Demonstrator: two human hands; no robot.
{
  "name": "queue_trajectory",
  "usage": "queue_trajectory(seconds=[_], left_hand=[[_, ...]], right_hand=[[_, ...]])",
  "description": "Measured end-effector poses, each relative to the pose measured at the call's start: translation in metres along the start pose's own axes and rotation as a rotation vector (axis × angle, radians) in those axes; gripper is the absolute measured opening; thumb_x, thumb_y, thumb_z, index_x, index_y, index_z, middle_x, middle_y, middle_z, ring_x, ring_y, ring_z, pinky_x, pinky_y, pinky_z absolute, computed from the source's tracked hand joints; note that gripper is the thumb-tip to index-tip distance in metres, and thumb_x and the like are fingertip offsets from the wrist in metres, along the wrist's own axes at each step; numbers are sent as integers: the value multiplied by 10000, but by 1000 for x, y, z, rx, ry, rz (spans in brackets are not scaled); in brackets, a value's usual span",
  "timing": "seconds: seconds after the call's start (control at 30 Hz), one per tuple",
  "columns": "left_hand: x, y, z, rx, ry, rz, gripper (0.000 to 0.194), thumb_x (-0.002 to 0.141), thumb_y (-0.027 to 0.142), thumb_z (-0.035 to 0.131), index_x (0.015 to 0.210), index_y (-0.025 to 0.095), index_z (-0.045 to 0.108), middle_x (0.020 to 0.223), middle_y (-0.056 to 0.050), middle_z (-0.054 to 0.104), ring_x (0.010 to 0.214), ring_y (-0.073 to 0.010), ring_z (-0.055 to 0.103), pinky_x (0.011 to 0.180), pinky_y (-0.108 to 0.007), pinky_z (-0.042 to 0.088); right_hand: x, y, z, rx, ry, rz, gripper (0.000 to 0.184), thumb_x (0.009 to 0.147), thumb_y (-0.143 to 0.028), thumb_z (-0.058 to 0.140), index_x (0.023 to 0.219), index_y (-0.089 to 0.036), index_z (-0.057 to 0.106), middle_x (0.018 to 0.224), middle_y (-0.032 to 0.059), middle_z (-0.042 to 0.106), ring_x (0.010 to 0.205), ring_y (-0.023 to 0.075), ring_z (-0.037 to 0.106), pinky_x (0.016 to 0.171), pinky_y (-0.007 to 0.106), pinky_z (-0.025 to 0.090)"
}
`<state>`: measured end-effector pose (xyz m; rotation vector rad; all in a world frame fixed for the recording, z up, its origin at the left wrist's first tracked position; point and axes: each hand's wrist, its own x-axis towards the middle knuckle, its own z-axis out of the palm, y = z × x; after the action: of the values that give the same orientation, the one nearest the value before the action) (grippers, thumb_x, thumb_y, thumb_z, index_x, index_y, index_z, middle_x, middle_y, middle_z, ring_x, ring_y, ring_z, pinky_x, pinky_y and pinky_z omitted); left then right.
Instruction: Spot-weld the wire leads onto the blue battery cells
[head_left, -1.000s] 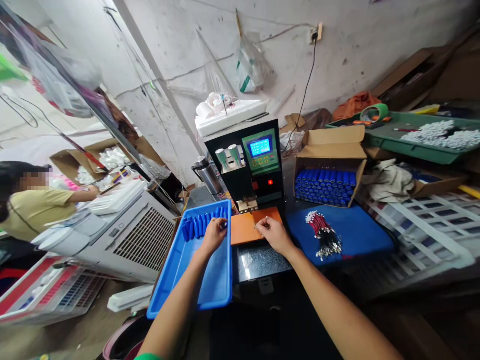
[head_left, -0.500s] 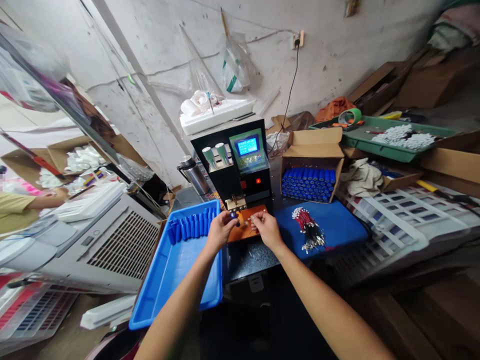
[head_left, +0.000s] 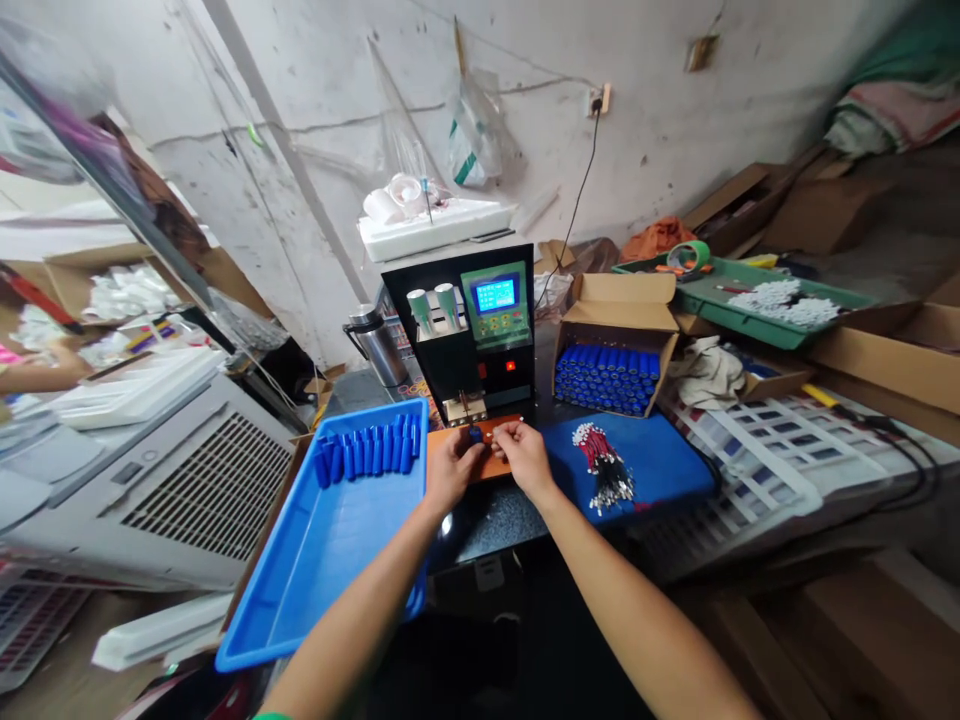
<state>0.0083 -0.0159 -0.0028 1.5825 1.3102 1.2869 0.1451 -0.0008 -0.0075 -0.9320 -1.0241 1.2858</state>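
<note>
My left hand (head_left: pixel 448 468) is closed round a blue battery cell (head_left: pixel 475 434), held upright over the orange pad (head_left: pixel 489 466) just below the tip of the black spot-welding machine (head_left: pixel 469 335). My right hand (head_left: pixel 523 455) pinches a thin wire lead beside the cell's top, touching it. A blue tray (head_left: pixel 322 540) at my left holds a row of blue cells (head_left: pixel 367 452) along its far end. On the blue mat (head_left: pixel 660 465) at my right lies a bundle of red wires (head_left: pixel 602 465).
A cardboard box of blue cells (head_left: pixel 609 378) stands behind the mat. A steel flask (head_left: pixel 369 343) is left of the machine, a grey vented unit (head_left: pixel 172 480) further left. A green tray with white parts (head_left: pixel 757 305) sits at the back right. Another person's arm (head_left: pixel 37 375) shows at far left.
My left hand has left the blue tray with a cell and brought it under the machine's tip. My right hand moved in to meet it. The view has swung right.
</note>
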Motion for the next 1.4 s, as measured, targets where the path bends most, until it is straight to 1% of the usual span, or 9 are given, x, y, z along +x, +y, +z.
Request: queue_trajectory(seconds=[0.13, 0.23, 0.43, 0.6, 0.77, 1.1, 1.27, 1.4], left_hand=[[-1, -2, 1, -23, 12, 11, 281, 783, 323, 627, 1002, 147, 623, 965, -68, 710, 905, -205, 662, 863, -353, 517], [-1, 0, 2, -14, 11, 34, 309, 794, 318, 617, 1054, 151, 622, 984, -70, 716, 939, -213, 662, 885, -369, 518], [0, 0, 2, -23, 8, 45, 316, 797, 311, 612, 1068, 149, 629, 994, -76, 718, 952, -216, 662, 894, -373, 517], [0, -2, 2, -12, 14, 39, 348, 795, 319, 613, 1096, 146, 625, 1035, -83, 711, 1000, -226, 652, 918, -379, 507], [0, -1, 2, -22, 31, 56, 370, 787, 301, 617, 1121, 141, 614, 1074, -88, 705, 1017, -225, 651, 934, -376, 498], [0, -4, 1, 14, 14, 59, 383, 807, 312, 603, 1153, 147, 603, 1112, -91, 697, 1022, -221, 653, 936, -375, 502], [0, -2, 2, -6, 5, 63, 370, 810, 309, 597, 1142, 146, 606, 1135, -98, 692, 1056, -225, 645, 968, -378, 486], [-1, -1, 2, -29, 15, 58, 364, 797, 286, 606, 1134, 148, 612, 1116, -95, 699, 1052, -235, 648, 968, -395, 485]], right_hand=[[10, 0, 3, -138, -23, -70, 234, 740, -410, 613, 709, -179, 605, 667, 31, 651, 637, 174, 612, 603, 277, 489], [15, 1, 5, -195, -54, -76, 240, 753, -412, 596, 727, -175, 629, 685, 41, 671, 661, 184, 620, 611, 279, 488], [18, 4, 9, -135, -53, -90, 253, 767, -421, 584, 750, -176, 642, 757, 60, 703, 709, 189, 639, 655, 286, 504], [17, 4, 12, -255, -53, -98, 250, 781, -427, 584, 762, -187, 652, 759, 46, 708, 698, 188, 637, 624, 271, 480], [16, 1, 15, -322, -49, -108, 238, 790, -422, 590, 779, -193, 652, 786, 49, 714, 742, 201, 646, 664, 283, 481], [16, 3, 14, -350, -34, -106, 231, 796, -416, 601, 786, -193, 658, 797, 55, 722, 747, 207, 652, 683, 296, 490], [15, 0, 14, -352, -44, -115, 255, 804, -438, 592, 773, -193, 655, 787, 58, 718, 727, 208, 651, 658, 289, 474], [14, -2, 14, -359, -41, -110, 249, 802, -438, 589, 773, -198, 650, 789, 54, 716, 735, 210, 650, 662, 291, 475]])
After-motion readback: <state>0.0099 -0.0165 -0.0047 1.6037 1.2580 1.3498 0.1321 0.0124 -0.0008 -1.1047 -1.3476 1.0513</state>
